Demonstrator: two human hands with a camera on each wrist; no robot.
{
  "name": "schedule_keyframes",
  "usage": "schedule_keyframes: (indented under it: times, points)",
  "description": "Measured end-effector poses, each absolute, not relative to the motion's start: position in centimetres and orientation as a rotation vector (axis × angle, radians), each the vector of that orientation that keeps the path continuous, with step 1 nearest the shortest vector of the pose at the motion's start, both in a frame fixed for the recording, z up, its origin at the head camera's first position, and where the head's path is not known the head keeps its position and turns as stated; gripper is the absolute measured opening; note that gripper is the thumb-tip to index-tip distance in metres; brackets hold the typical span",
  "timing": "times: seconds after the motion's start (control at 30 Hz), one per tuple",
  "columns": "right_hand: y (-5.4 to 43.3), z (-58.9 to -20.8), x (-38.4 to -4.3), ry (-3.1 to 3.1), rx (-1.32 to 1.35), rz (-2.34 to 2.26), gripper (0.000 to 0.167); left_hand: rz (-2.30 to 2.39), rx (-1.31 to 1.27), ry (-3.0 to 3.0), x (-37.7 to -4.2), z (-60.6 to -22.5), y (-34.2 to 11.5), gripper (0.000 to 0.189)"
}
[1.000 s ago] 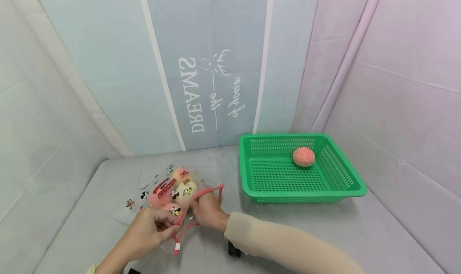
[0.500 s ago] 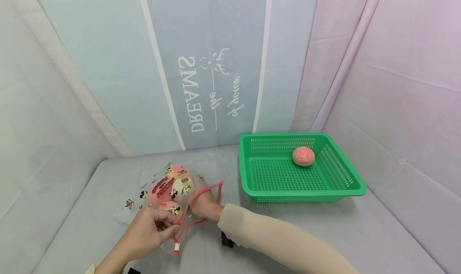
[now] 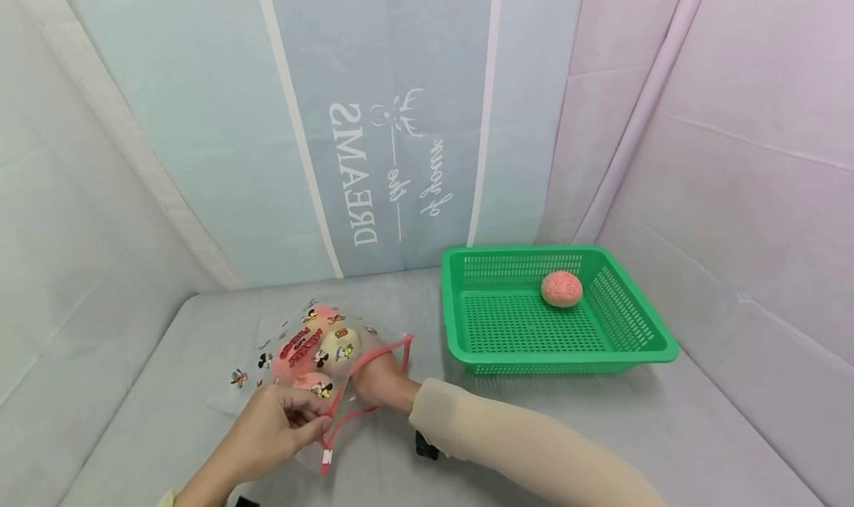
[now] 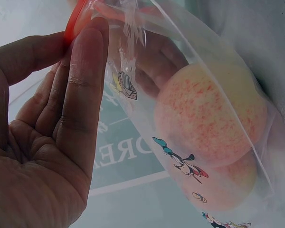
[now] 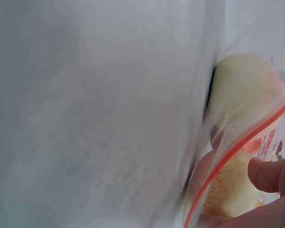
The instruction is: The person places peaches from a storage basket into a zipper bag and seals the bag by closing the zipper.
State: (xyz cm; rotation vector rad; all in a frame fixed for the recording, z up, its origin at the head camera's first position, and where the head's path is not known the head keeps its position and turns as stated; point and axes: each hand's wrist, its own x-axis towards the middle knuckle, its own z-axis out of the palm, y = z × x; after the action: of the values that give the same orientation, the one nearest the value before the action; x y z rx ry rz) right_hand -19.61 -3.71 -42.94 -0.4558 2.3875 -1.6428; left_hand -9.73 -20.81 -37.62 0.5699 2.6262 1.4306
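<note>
A clear cartoon-printed zip bag (image 3: pixel 250 397) lies on the grey surface with several pink and yellow peaches inside. My left hand (image 3: pixel 273 425) pinches the bag's red zip edge (image 4: pixel 75 23) near its white slider (image 3: pixel 327 456), and the mouth gapes. Through that mouth my right hand (image 3: pixel 379 381) reaches in. In the right wrist view its thumb (image 5: pixel 263 175) and fingers lie around a speckled yellow-pink peach (image 5: pixel 230 183); some fingertips are hidden. The left wrist view shows right-hand fingers behind the plastic, against a peach (image 4: pixel 211 114).
On the right stands a green plastic basket (image 3: pixel 567 358) with one pink speckled peach (image 3: pixel 562 289) at its back. Pale cloth walls (image 3: pixel 754 218) enclose the grey surface (image 3: pixel 193 359) on the sides and back.
My right hand has pushed deeper into the bag since a second ago, then drawn back very slightly. The peaches have shifted a little up and left. My left hand keeps its pinch.
</note>
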Motion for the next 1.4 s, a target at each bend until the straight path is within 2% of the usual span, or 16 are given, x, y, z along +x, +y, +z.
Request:
schedule_keyframes:
  times: [0.1,0.17,0.53,0.9,1.1,1.4]
  points:
    - [-2.9,-42.6,-19.1,2.685,-0.658,-1.292,0.032,1.433,0.572,2.624,-9.7,-37.5,-20.8,0.007]
    - [-2.4,-42.4,-18.7,2.665,-0.687,-1.279,0.03,1.435,0.57,2.625,-9.7,-37.5,-20.8,0.007]
    - [0.4,-41.1,-16.3,2.57,-0.731,-1.223,0.053,1.44,0.575,2.626,-9.7,-37.8,-20.8,0.007]
    - [3.7,-39.3,-15.1,2.558,-0.821,-1.175,0.043,1.433,0.585,2.642,-9.7,-37.8,-20.7,0.009]
    - [5.4,-38.2,-14.8,2.5,-0.839,-1.266,0.045,1.43,0.582,2.641,-9.7,-37.9,-20.6,0.009]
    - [7.7,-36.5,-15.3,2.506,-0.882,-1.347,0.03,1.432,0.556,2.635,-9.6,-38.1,-20.5,0.01]
